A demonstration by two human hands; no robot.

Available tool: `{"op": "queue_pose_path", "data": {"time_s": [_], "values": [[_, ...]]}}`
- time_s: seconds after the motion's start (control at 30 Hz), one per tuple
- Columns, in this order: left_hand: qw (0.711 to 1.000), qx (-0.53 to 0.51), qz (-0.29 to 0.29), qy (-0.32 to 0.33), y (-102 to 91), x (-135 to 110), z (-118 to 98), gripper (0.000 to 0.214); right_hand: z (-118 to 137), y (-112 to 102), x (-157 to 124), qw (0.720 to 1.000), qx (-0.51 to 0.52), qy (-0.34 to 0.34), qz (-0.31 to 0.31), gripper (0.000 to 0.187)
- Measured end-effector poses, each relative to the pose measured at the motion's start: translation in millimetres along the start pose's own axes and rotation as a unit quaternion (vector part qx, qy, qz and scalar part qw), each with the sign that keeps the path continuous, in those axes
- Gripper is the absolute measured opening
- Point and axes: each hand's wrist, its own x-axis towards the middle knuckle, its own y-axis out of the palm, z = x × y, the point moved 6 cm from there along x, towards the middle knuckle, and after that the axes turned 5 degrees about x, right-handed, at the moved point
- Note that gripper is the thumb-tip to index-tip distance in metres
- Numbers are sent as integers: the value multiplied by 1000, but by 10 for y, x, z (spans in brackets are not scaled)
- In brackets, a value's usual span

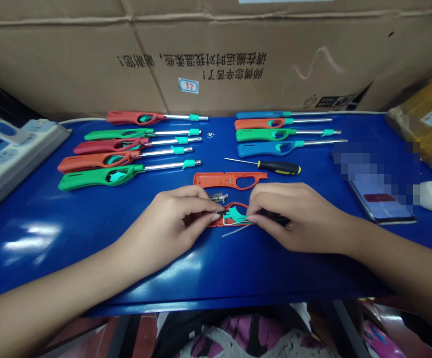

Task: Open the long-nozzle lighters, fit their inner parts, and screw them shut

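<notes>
Blue tabletop (156, 283) spreads beneath your forearms. Your left hand (174, 214) pinches a small black part (221, 213); your right hand's (294, 214) fingertips look pressed together beside the teal trigger (235, 215), on what I cannot tell. That trigger lies over the orange half-shell (216, 223). You seem to be fitting inner parts; seating them probably calls for steady, light pinches. Beyond lie another half-shell (210, 179), then a screwdriver (279, 166).

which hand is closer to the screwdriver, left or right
Right. The right hand is just below the screwdriver handle in the picture; the left hand is farther off, to the lower left of the screwdriver.
</notes>
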Motion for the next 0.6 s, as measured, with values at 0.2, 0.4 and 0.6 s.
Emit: {"op": "queue_pose_path", "data": {"time_s": [0.2,0.4,0.6], "values": [[1000,2,0,-5,8,-7,13,17,-3,3,12,999,-53,-7,-1,14],[1000,7,-15,-2,7,-1,10,16,56,21,6,998,-54,-12,12,18],[999,5,-41,0,11,-1,1,12,52,53,7,998,-60,-22,23,20]]}}
